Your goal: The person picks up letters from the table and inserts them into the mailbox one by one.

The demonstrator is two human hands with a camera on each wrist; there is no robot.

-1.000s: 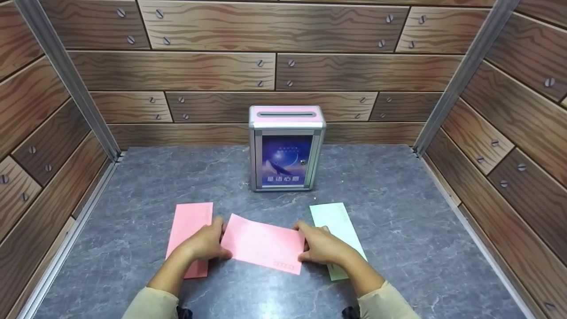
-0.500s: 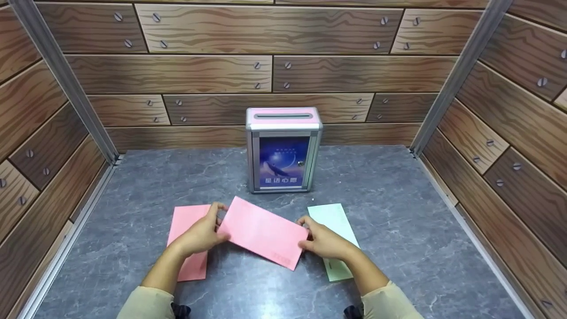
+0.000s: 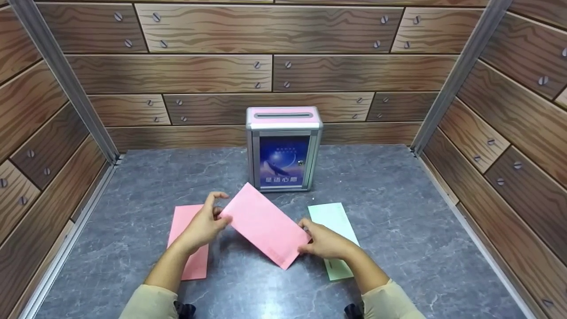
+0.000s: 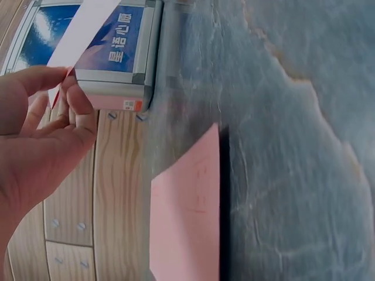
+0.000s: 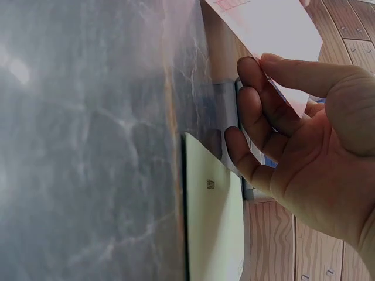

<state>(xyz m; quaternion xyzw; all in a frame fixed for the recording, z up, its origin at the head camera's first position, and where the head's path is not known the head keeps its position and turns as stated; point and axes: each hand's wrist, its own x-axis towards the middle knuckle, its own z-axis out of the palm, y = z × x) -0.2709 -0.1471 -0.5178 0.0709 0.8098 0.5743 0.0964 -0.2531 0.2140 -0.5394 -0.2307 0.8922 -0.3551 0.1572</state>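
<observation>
Between both hands a pink envelope (image 3: 268, 226) is held up over the table, slanting with its left end higher. My left hand (image 3: 204, 226) pinches its left edge between thumb and fingers, as the left wrist view shows. At the opposite edge my right hand (image 3: 325, 239) pinches it the same way; the right wrist view shows the thumb (image 5: 304, 73) on the near face. Another pink envelope (image 3: 195, 266) lies partly hidden under the left forearm. A pale green envelope (image 3: 334, 217) lies below the right hand and forearm, partly covered by them.
A metal-framed box (image 3: 283, 150) with a slot (image 3: 283, 115) in its pink top and a keyed front door stands behind the envelopes. Wood-patterned walls (image 3: 212, 73) enclose the grey marbled table (image 3: 398, 212) at the back and both sides.
The held pink envelope has tilted more steeply, its left end rising toward the box. My left hand has moved up with it, while the right hand has stayed nearly in place.
</observation>
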